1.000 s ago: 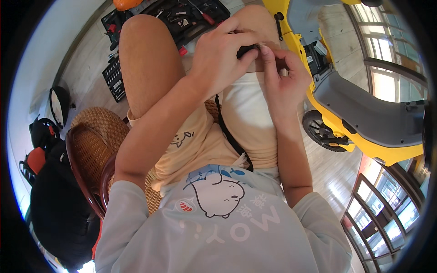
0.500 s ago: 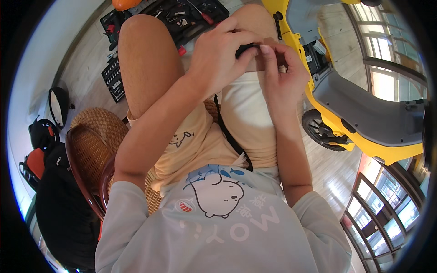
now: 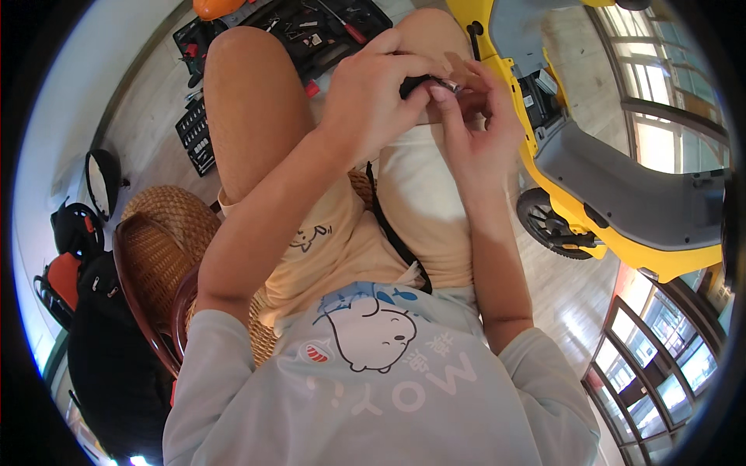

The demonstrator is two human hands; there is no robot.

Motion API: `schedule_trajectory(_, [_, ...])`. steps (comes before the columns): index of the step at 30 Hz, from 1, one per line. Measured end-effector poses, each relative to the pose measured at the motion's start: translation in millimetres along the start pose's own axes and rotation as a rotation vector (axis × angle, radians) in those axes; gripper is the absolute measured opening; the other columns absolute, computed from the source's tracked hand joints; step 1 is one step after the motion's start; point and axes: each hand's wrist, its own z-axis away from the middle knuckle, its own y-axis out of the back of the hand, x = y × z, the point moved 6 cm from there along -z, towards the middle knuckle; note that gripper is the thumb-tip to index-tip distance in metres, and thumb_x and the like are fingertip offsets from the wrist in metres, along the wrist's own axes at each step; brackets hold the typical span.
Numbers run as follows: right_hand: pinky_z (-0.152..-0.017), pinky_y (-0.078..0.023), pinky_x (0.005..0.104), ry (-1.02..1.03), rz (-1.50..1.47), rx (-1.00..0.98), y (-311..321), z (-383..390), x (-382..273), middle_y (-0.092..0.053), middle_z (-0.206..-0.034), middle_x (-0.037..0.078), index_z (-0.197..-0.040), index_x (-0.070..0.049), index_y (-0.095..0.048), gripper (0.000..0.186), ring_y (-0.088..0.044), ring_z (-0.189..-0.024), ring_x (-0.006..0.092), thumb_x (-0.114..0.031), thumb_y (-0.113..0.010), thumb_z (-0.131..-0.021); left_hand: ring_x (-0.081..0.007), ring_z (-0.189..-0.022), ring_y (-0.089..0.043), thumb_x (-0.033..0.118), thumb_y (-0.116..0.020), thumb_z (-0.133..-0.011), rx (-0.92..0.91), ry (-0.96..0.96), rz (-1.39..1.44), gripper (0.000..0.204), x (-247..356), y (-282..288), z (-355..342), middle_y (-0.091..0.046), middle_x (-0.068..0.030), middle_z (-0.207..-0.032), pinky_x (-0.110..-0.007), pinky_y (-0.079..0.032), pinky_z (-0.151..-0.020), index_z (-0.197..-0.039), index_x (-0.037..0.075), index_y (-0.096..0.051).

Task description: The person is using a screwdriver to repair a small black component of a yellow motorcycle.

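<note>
Above my right knee, both hands meet at a small black piece with a shiny metal end (image 3: 414,83). My left hand (image 3: 371,97) is closed round its black part, so most of it is hidden. The fingers and thumb of my right hand (image 3: 488,113) pinch at the metal end. What kind of part it is cannot be made out.
Past my knees lies an open black tool case (image 3: 322,48) with a red-handled screwdriver (image 3: 346,27). A socket set (image 3: 194,138) sits left of my leg. At the right stands a yellow and grey scooter (image 3: 622,186); at the left are a wicker chair (image 3: 167,248) and black bag (image 3: 109,357).
My right thumb has shifted slightly down and left, and the fingers have spread a little. The metal end of the black piece now shows between my hands.
</note>
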Motion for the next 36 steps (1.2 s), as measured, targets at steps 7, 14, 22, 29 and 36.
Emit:
schedule_trajectory(7, [-0.055, -0.048, 0.0256, 0.191, -0.033, 0.109, -2, 1, 0, -0.07, -0.083, 0.008, -0.093, -0.002, -0.07, 0.01, -0.064, -0.064, 0.0168, -0.006, -0.073, -0.085, -0.0245, -0.076, -0.061, 0.005, -0.078, -0.068, 0.057, -0.038, 0.081, 0.028, -1, -1, 1, -0.059, -0.0058, -0.079, -0.031, -0.051, -0.069, -0.095, 0.013, -0.075])
schedule_trajectory(14, [-0.057, -0.049, 0.0274, 0.087, 0.074, 0.053, 2, 0, 0, -0.069, -0.081, 0.01, -0.093, 0.0, -0.07, 0.011, -0.065, -0.065, 0.0192, -0.008, -0.072, -0.086, -0.0234, -0.074, -0.059, 0.005, -0.078, -0.069, -0.025, 0.026, -0.027, 0.027, -4, -3, 1, -0.058, -0.0053, -0.077, -0.031, -0.05, -0.067, -0.094, 0.013, -0.076])
schedule_trajectory(22, [-0.062, -0.053, 0.0257, 0.218, -0.014, 0.146, 5, 5, 1, -0.071, -0.084, 0.011, -0.093, 0.001, -0.07, 0.011, -0.068, -0.069, 0.0183, -0.004, -0.073, -0.084, -0.0234, -0.076, -0.061, 0.006, -0.077, -0.068, -0.026, 0.019, -0.041, 0.027, -4, -5, 4, -0.059, -0.0054, -0.081, -0.031, -0.051, -0.069, -0.094, 0.014, -0.077])
schedule_trajectory(29, [-0.056, -0.051, 0.0278, 0.112, -0.065, 0.07, -11, 10, 6, -0.07, -0.083, 0.011, -0.09, -0.001, -0.068, 0.009, -0.066, -0.064, 0.0197, -0.004, -0.073, -0.083, -0.0253, -0.082, -0.064, 0.006, -0.077, -0.066, -0.039, -0.025, -0.025, 0.03, -1, -4, 1, -0.064, -0.0062, -0.088, -0.032, -0.052, -0.073, -0.095, 0.013, -0.076])
schedule_trajectory(36, [-0.056, -0.05, 0.0288, 0.105, 0.031, 0.092, -6, 3, 10, -0.069, -0.083, 0.012, -0.093, -0.003, -0.067, 0.007, -0.064, -0.064, 0.0231, -0.006, -0.069, -0.087, -0.0264, -0.083, -0.065, 0.004, -0.078, -0.069, -0.024, 0.031, 0.008, 0.027, -7, -3, 2, -0.067, -0.006, -0.088, -0.033, -0.052, -0.075, -0.095, 0.011, -0.075])
